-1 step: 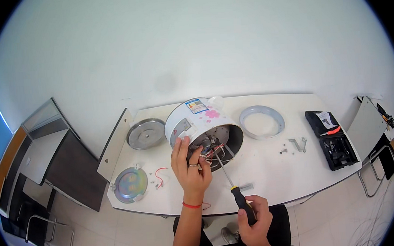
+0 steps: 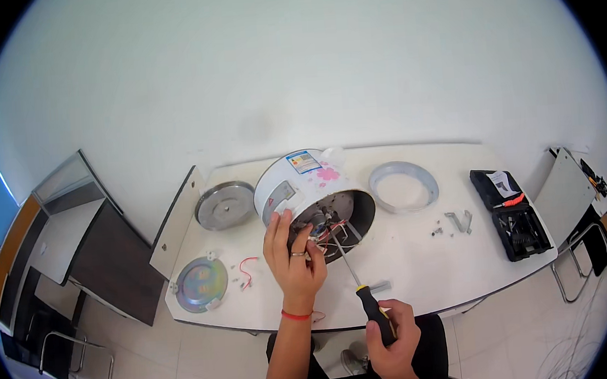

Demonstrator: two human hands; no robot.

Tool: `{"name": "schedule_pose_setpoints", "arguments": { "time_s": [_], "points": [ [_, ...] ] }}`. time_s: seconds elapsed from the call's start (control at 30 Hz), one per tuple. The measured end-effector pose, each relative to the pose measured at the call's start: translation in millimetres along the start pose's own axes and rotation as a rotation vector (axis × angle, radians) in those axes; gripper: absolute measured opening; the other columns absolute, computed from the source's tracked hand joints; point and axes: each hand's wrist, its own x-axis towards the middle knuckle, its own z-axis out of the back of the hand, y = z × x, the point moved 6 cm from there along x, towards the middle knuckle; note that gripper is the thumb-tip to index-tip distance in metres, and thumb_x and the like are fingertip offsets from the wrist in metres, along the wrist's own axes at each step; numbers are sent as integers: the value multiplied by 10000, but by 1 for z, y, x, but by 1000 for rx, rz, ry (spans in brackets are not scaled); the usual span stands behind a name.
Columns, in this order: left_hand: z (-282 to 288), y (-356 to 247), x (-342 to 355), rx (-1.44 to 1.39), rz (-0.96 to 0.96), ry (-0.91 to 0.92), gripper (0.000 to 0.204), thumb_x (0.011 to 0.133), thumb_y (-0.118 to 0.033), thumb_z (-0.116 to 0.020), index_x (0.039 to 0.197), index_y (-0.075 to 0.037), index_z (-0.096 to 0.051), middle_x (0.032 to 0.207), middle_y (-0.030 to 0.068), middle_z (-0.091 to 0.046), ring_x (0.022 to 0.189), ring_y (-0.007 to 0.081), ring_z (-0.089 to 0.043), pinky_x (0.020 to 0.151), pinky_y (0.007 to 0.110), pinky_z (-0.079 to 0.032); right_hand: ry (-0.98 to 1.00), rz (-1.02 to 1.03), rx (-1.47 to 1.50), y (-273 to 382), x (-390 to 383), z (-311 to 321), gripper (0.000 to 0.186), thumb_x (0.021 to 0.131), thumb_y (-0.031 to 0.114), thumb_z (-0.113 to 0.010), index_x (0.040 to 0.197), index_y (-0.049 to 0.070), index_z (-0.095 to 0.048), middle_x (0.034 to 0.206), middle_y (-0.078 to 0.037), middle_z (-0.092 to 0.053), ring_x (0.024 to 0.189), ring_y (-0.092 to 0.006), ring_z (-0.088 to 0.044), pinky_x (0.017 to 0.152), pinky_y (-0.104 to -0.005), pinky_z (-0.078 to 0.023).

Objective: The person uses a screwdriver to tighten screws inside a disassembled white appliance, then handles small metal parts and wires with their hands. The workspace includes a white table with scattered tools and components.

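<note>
1. Change since a moment ago: next to none. Left hand (image 2: 296,265), right hand (image 2: 395,342), screwdriver (image 2: 367,302) and white appliance body (image 2: 318,190) hold practically the same places. My read: same step, mid-way, nothing newly freed.
2. Body: on its side, middle of the tabletop (image 2: 424,269), closed end toward the far edge, open end facing the near edge and slightly right.
3. Right hand: wrapped around the screwdriver handle, just past the near edge from where I stand. Shaft runs up into the opening by the wires (image 2: 337,226); tip contact can't be told.
4. Left hand: fingers laid on the opening's left rim, thumb and index by the wires. Pinching or merely resting? Can't tell.
5. Left end: shallow metal pan (image 2: 224,208) near the far-left corner, touching or just beside the body; round plate (image 2: 202,284) near the left edge, red wire (image 2: 249,267) beside it.
6. Right end: metal ring (image 2: 431,185) toward the far edge, bracket pieces (image 2: 461,222) and small screws (image 2: 437,232) mid-right, tool case (image 2: 500,234) along the right edge.
7. Room: widest at front right, between grey strip (image 2: 380,286) and tool case. Tight left, pan crowding. Strip sits near the front edge, under the shaft side; easily knocked, I'd judge.
</note>
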Motion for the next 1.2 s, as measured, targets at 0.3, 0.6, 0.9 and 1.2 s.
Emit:
{"name": "schedule_pose_setpoints", "arguments": {
  "time_s": [0.3, 0.6, 0.9, 1.2],
  "points": [
    [1, -2, -4, 50, 14, 17, 322, 818, -45, -670, 1133, -49, -741, 1520, 185, -532, 1413, 411, -450, 1162, 499, -334, -43, -7, -62, -3, -10, -7, 430, 926, 72, -726, 1301, -24, -537, 778, -57, -606, 644, -99, -546, 598, -244, -446],
    [-3, 1, -9, 45, 16, 8, 313, 834, -57, -683, 1141, -68, -739, 1535, 179, -518, 1409, 405, -452, 1160, 498, -324, -24, -54, -19, -7, -23, -18, 423, 1000, 124, -673, 1342, -41, -488, 888, -115, -630, 740, -149, -583, 678, -278, -481],
    [-1, 1, -10, 50, 26, 20, 327, 829, -46, -664, 1145, -69, -743, 1537, 180, -516, 1415, 402, -448, 1161, 497, -321, -27, -25, -145, 0, -25, -22, 409, 1004, 159, -669, 1327, -31, -506, 793, -123, -638, 627, -192, -616, 600, -307, -495],
    [0, 1, -11, 50, 30, 14, 343, 828, -55, -669, 1159, -90, -752, 1532, 152, -528, 1408, 388, -460, 1141, 497, -326, 7, 45, -223, 24, -12, -14, 336, 979, 128, -670, 1276, -7, -589, 702, -108, -640, 539, -204, -623, 543, -313, -491]
  ]
}}
